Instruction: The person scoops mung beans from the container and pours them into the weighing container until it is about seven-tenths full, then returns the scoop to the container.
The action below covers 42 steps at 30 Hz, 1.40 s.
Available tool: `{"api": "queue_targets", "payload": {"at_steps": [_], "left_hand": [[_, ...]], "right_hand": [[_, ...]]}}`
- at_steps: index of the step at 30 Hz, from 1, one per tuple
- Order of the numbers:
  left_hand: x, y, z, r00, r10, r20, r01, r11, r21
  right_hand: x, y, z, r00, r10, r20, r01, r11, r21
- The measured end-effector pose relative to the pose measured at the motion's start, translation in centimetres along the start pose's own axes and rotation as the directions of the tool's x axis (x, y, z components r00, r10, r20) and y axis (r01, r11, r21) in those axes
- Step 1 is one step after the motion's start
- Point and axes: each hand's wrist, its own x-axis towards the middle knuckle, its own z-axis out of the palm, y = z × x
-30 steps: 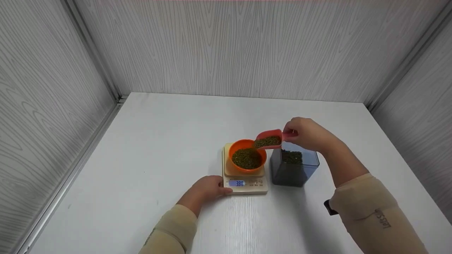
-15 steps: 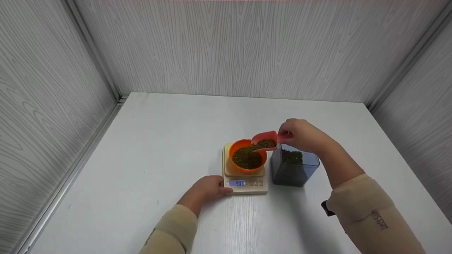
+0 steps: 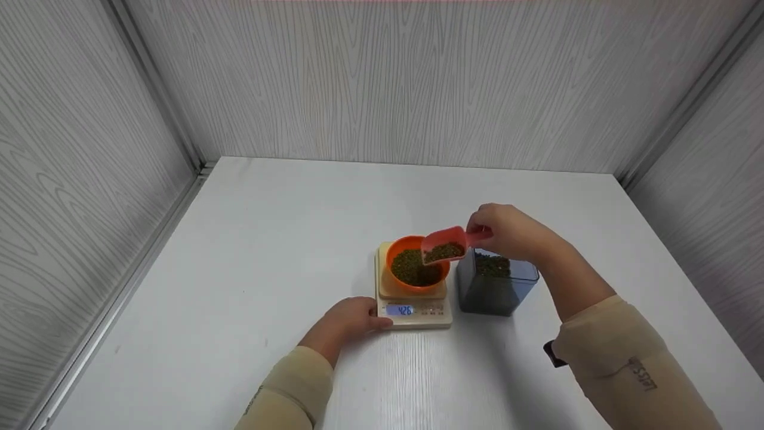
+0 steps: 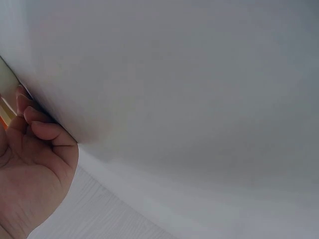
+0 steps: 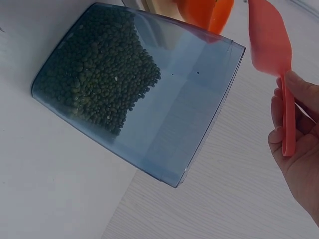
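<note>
My right hand [image 3: 507, 232] pinches the handle of a red scoop [image 3: 444, 245] that holds green beans and tilts over an orange bowl [image 3: 416, 264] of the same beans. The bowl stands on a beige kitchen scale [image 3: 413, 301] whose lit display [image 3: 403, 310] reads 426. My left hand [image 3: 352, 318] rests against the scale's left front corner, fingers curled loosely at its edge [image 4: 30, 119]. In the right wrist view the scoop [image 5: 271, 45] shows from below with my fingers [image 5: 291, 149] round its handle.
A dark see-through container [image 3: 494, 286] partly filled with green beans [image 5: 97, 74] stands right of the scale, under my right wrist. Everything sits on a white table [image 3: 268, 239] enclosed by grey wood-grain walls [image 3: 418, 77] at the back and both sides.
My right hand moved the scoop left and tipped it over the bowl, and beans fell in. The scale reading rose from 380 to 426. The left hand stayed put.
</note>
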Motion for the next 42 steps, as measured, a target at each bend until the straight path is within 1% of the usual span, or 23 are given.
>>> {"api": "queue_targets", "payload": {"at_steps": [5, 12, 18, 27, 31, 35, 42], "left_hand": [[-0.2, 0.2, -0.1, 1.000, -0.004, 0.000, 0.004, 1.000, -0.013], [-0.3, 0.3, -0.2, 1.000, -0.004, -0.001, 0.004, 1.000, -0.003], [-0.3, 0.3, -0.2, 1.000, -0.022, 0.004, 0.022, 1.000, -0.015], [0.0, 0.1, 0.0, 1.000, -0.011, 0.009, 0.011, 1.000, 0.005], [0.0, 0.0, 0.0, 1.000, -0.011, 0.009, 0.011, 1.000, 0.003], [0.0, 0.0, 0.0, 1.000, -0.015, 0.011, 0.015, 1.000, 0.000], [0.0, 0.2, -0.1, 0.999, -0.028, 0.017, 0.028, 1.000, -0.002]], "right_hand": [[0.0, 0.1, -0.1, 1.000, -0.008, 0.008, 0.008, 1.000, -0.013], [-0.1, 0.3, -0.1, 1.000, -0.021, 0.006, 0.021, 0.999, -0.035], [-0.2, 0.3, -0.1, 1.000, -0.020, 0.006, 0.020, 0.999, -0.049], [-0.2, -0.4, -0.1, 1.000, -0.024, -0.016, 0.024, 0.999, -0.032], [-0.2, -0.8, -0.1, 1.000, -0.019, -0.018, 0.018, 0.999, -0.040], [-0.1, -1.2, -0.1, 0.999, -0.037, -0.027, 0.036, 0.998, -0.054], [0.0, -1.5, 0.3, 0.999, -0.039, -0.023, 0.037, 0.994, -0.101]]}}
